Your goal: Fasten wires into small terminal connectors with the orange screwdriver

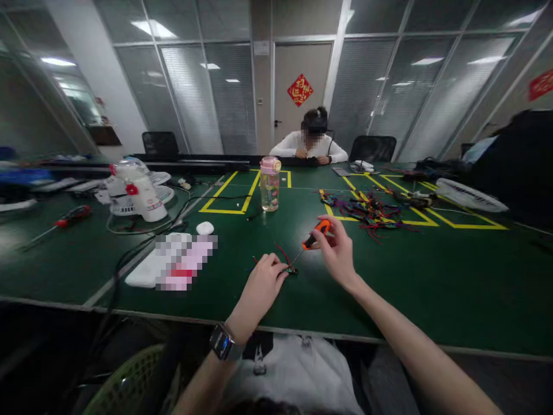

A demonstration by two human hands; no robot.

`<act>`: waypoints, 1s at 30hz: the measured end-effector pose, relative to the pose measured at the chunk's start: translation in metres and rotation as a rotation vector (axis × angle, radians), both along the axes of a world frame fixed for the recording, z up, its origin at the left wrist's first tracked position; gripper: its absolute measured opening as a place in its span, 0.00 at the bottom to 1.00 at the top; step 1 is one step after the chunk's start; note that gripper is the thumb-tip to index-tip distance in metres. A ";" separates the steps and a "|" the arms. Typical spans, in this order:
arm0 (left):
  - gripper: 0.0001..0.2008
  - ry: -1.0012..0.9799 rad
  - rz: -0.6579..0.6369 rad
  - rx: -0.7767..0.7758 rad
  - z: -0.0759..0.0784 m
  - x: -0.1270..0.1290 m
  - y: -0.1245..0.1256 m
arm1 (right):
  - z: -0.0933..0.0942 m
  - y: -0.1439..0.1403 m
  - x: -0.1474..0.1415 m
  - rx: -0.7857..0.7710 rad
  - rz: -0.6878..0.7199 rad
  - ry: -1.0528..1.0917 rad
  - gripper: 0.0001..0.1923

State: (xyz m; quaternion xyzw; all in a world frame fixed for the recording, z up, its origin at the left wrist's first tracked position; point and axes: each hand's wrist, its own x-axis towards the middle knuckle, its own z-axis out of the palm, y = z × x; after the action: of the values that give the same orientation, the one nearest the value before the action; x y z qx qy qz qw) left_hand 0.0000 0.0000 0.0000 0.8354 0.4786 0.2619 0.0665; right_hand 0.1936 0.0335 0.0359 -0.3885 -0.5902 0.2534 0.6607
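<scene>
My left hand (pixel 263 282) pinches a small electronic part (pixel 290 269) with red wires against the green table (pixel 432 276). A watch sits on that wrist. My right hand (pixel 339 251) holds a small screwdriver (pixel 311 239) by its orange and black handle, and the thin shaft slants down to the part. The two hands are close together near the table's front edge.
A pink-lidded bottle (pixel 270 184) stands behind my hands. A heap of coloured wires (pixel 367 208) lies to the right, a white fan (pixel 138 190) and a red-handled screwdriver (pixel 71 217) to the left. A white mouse (pixel 204 228) lies near a blurred flat object. A person sits across the table.
</scene>
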 end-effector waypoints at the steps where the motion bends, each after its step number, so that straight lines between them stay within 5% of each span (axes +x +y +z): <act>1: 0.07 0.001 -0.001 0.007 0.000 0.000 0.000 | 0.001 -0.001 0.000 0.000 0.002 0.006 0.15; 30: 0.10 -0.040 0.002 -0.017 0.009 0.001 -0.003 | 0.005 -0.007 0.000 0.030 0.016 -0.044 0.15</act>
State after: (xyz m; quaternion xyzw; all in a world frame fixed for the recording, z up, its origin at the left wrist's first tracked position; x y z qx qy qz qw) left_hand 0.0014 -0.0034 0.0087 0.8290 0.4803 0.2744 0.0827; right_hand 0.1935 0.0267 0.0405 -0.3794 -0.6115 0.2412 0.6511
